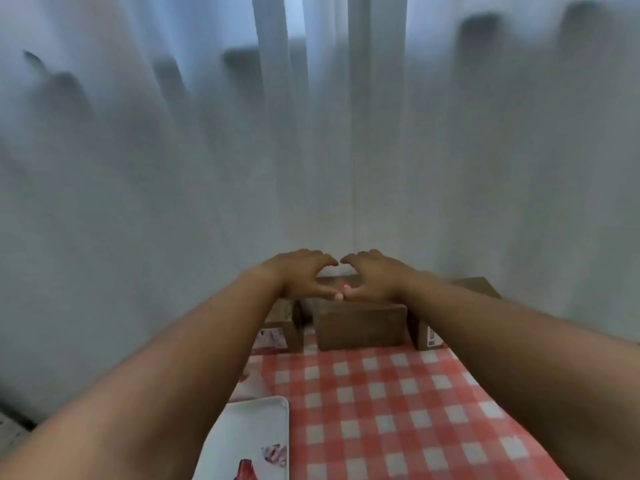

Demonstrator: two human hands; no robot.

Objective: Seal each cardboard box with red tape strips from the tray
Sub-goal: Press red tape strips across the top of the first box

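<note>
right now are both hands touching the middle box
Touching: the head view shows the left hand and right hand pressing on the middle box top, thumbs meeting.

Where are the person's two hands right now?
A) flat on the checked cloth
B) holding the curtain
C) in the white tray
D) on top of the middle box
D: the left hand and right hand both rest on top of the middle box, thumbs nearly meeting at a bit of red tape; the tray sits far nearer the camera.
</note>
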